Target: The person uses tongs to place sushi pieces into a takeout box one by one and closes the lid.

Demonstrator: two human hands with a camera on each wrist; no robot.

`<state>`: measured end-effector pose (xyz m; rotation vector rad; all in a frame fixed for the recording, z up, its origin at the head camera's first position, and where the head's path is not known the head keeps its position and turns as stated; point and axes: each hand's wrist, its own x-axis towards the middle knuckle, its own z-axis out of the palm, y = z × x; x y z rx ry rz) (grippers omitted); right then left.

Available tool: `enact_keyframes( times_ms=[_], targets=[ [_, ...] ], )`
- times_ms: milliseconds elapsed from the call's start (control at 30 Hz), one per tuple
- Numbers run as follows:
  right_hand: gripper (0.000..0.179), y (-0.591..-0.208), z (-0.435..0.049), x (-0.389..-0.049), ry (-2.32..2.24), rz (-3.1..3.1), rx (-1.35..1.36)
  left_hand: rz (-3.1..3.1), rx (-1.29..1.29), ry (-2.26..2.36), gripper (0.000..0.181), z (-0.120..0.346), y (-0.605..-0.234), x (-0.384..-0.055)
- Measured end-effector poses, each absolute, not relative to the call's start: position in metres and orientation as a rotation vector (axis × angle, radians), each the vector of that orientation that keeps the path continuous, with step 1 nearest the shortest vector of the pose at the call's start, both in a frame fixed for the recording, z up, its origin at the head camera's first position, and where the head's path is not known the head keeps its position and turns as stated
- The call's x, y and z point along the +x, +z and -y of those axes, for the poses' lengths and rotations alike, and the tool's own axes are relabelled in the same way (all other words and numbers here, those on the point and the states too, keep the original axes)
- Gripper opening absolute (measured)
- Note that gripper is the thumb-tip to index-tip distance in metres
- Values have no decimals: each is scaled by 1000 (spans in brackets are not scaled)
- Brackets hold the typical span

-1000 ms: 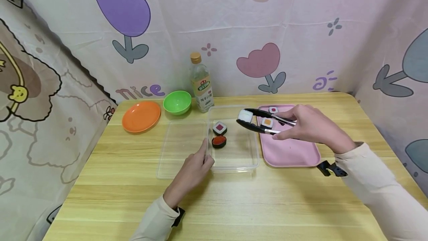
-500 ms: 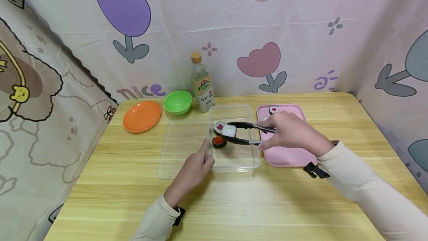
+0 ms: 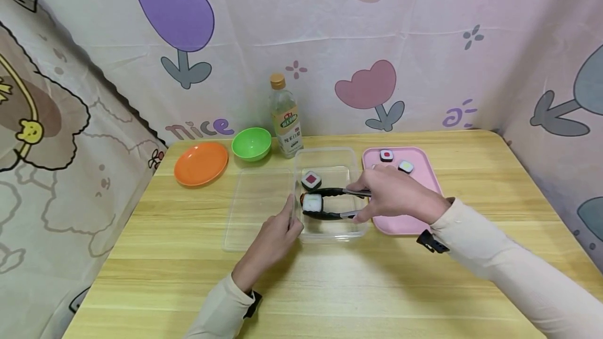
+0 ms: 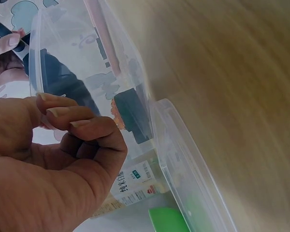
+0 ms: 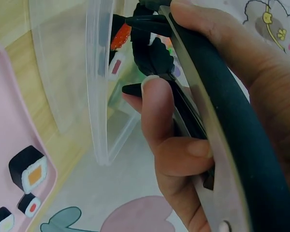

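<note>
My left hand (image 3: 273, 237) pinches the left rim of a clear plastic container (image 3: 336, 230), its fingers curled there in the left wrist view. My right hand (image 3: 395, 195) grips black-tipped metal tongs (image 5: 222, 101) near the container's right wall. Between the tong tips, inside the container, is a white-topped sushi piece (image 3: 312, 203) with a dark wrap. It covers most of the red-topped sushi (image 5: 121, 36), whose orange-red topping (image 4: 117, 113) shows through the wall in the left wrist view. Behind them lies a sushi roll with a dark red centre (image 3: 311, 180).
Right of the container lies a pink tray (image 3: 400, 225) bearing sushi pieces, including a red-centred roll (image 3: 386, 155) and an orange-centred one (image 5: 35, 175). A clear lid (image 3: 254, 218) lies left. Behind are an orange plate (image 3: 200, 164), green bowl (image 3: 252, 144) and bottle (image 3: 287, 124).
My right hand has carried the white-topped sushi with the tongs leftward from beside the tray, then nearer and down into the container. My left hand stays at the rim.
</note>
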<state>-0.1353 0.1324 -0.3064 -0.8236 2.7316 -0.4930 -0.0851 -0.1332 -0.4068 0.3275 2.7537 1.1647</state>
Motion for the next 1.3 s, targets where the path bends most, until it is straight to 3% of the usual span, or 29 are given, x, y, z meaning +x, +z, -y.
enact_keyframes(
  times_ms=[833,1300],
  targets=[
    [61,-312,-109,-137,-372,-2649,-849,-2749,317,1153,72,133,-407,-86],
    [65,-304,-126,-141,-433,-2700,-827,-2736,286,1153,73,133,-404,-85]
  ],
)
